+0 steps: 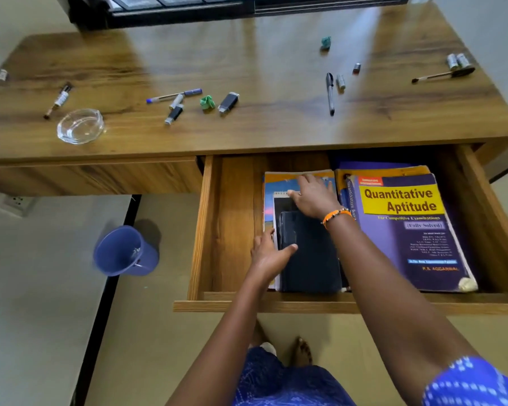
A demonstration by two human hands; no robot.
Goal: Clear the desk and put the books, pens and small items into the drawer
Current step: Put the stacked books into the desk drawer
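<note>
Wood drawer [229, 230] pulled open, both hands on the left book stack inside.

L hand [269, 254] w/ fingers fairly straight, thumb on the dark book [311, 259] at top of stack, fingertips at the stack's left edge; not gripping. R hand [316, 196] reaches across, fingers spread flat, pressing on a notepad [282, 200] & colourful book [279, 178] under it, just past the dark book; orange bracelet [336, 215] at wrist. Purple book [408, 227] lies right beside stack, touching R forearm side, in same drawer. Still on desk [276, 39], well apart from hands: blue pen [173, 95], black pen [330, 93], marker [58, 100], USB sticks [228, 103], green wad [207, 102], batteries [458, 61], glass dish [80, 126]. Blue bin [125, 251] on floor left of drawer.
</note>
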